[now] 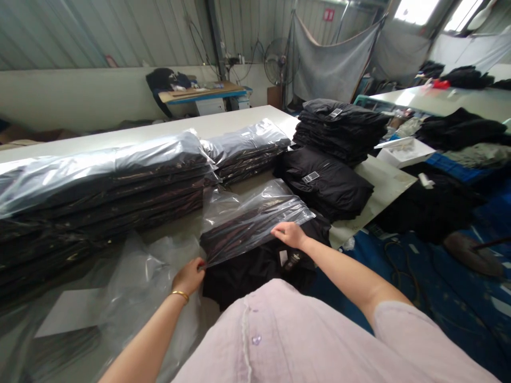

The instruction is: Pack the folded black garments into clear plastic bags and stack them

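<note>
A clear plastic bag [255, 218] lies partly over a folded black garment [239, 279] at the table's near edge. My left hand [189, 275], with a gold bangle at the wrist, pinches the bag's near left corner. My right hand [290, 235] pinches the bag's open edge on the right side. The garment's lower part shows uncovered between my hands, with a white tag [283, 258] near its collar. Loose clear bags [149, 266] lie left of the garment.
Tall stacks of bagged dark garments [99, 186] stand at the left and behind. Unbagged black garments [327, 181] are piled at the right. Beyond them are a white box [405, 151] and a black heap [435, 205]. A fan [277, 61] stands at the back.
</note>
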Demonstrator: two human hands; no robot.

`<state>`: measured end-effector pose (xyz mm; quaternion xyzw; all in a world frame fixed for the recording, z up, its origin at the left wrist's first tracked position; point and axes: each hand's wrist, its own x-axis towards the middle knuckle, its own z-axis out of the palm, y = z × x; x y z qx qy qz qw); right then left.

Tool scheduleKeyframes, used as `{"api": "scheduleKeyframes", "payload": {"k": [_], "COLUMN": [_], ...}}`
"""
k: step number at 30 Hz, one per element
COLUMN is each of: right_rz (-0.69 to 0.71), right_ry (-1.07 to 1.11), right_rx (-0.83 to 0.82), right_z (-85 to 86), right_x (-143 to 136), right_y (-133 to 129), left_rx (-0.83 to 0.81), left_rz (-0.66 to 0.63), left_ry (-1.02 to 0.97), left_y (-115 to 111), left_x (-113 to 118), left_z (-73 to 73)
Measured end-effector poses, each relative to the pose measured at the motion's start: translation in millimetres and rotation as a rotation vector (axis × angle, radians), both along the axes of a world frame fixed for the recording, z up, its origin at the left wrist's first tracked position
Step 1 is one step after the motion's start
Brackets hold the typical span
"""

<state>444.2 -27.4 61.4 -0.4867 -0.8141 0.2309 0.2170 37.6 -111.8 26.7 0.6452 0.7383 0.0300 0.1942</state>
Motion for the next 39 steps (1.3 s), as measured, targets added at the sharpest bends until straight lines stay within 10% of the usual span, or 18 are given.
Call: {"api": "scheduleKeyframes", "payload": {"k": [8,19,39], "right_rz": [-0.517,-0.452,-0.369], "right_ry": [-0.140,-0.088,-0.114], "right_rx": [-0.089,-0.363,-0.407], "right_z": [-27.8,-83.6,-78.1], "right_x": [121,146,196], "right_y": [85,118,99], "left_rx": [0.083,0.086,-0.023], "left_rz": [0.445,0.542,0.408], "left_ry": [-0.182,-0.065,-0.145], "left_y": [41,55,-1], "left_x": [11,37,24], "left_z": [-23.3,-28.2,-21.9]}}
